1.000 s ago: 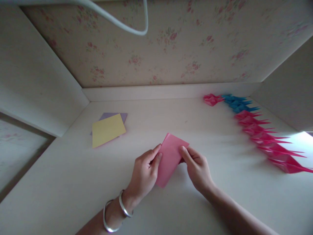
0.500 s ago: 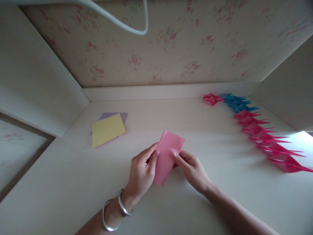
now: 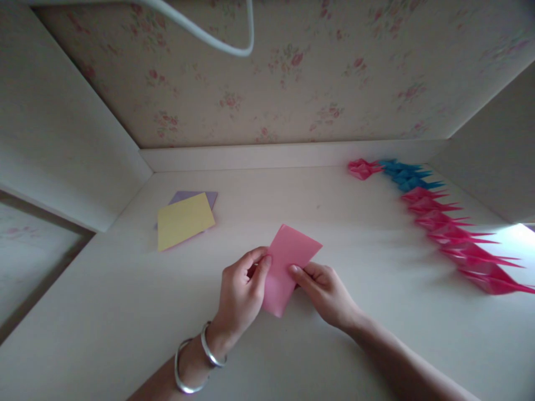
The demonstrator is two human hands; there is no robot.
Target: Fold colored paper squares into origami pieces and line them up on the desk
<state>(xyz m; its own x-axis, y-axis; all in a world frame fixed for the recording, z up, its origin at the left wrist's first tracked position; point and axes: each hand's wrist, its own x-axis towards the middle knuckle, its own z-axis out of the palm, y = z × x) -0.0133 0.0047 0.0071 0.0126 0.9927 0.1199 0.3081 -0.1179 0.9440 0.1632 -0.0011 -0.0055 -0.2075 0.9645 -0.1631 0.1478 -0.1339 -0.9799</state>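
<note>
A folded pink paper is held just above the pale desk in front of me. My left hand, with two silver bangles on its wrist, pinches the paper's left edge between thumb and fingers. My right hand pinches the right edge, its thumb lying on top of the sheet. Both hands are closed on the paper.
A yellow sheet lies over a lilac sheet at the left back. A row of folded pink paper shapes and blue ones runs along the right side. Floral wall behind; a white cable hangs overhead.
My right hand has slid leftward along the pink paper toward its middle. The paper has shifted and turned slightly between my hands.
</note>
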